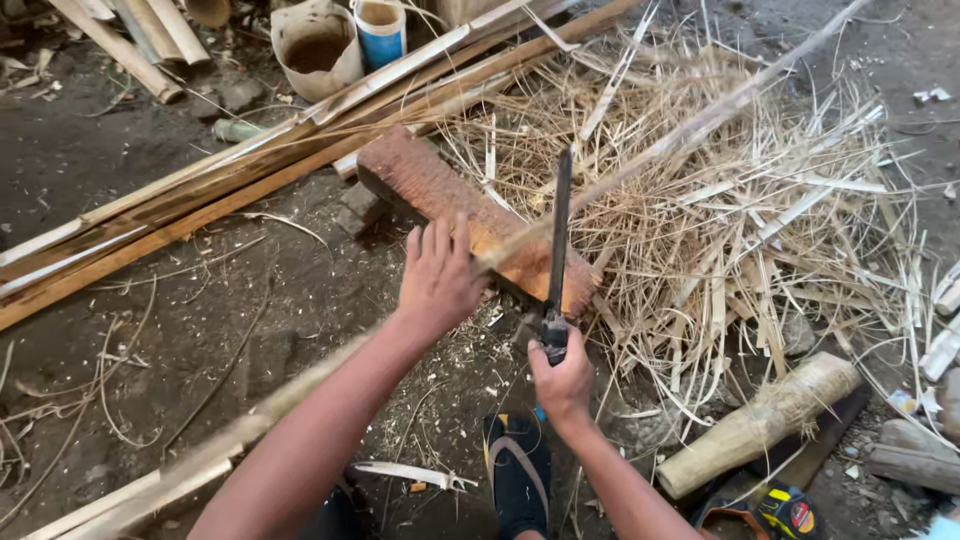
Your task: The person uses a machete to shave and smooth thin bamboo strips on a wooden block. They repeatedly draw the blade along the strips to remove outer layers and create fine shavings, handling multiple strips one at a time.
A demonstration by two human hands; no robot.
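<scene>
Along the left edge, a bundle of long split bamboo slats [200, 190] lies slanting over the dark dirt floor [130, 340], with a dull cream bucket [315, 48] and a blue-banded white tub [381, 30] standing beyond its upper end. Nearer the middle, the left hand [437, 275] is closed around a long thin pale bamboo strip [690, 130], pressing it down onto a reddish, chop-scarred wooden block [450, 205]; the strip looks blurred along its length and runs from the lower left up to the upper right. Just beside it, the right hand [563, 380] is clenched tight on the handle of a dark long-bladed knife [558, 240], whose blade stands nearly upright with its edge meeting the strip over the block.

The step in hand appears to be shaving or splitting the strip. The next stroke probably calls for a firm hold at the block and a steady blade angle, with fingers kept off the edge.

Below, a foot in a black sandal [520, 470] rests on the ground. To the right spreads a heap of pale bamboo shavings [760, 230], and a stout round wooden mallet [760, 420] lies near its lower edge.
</scene>
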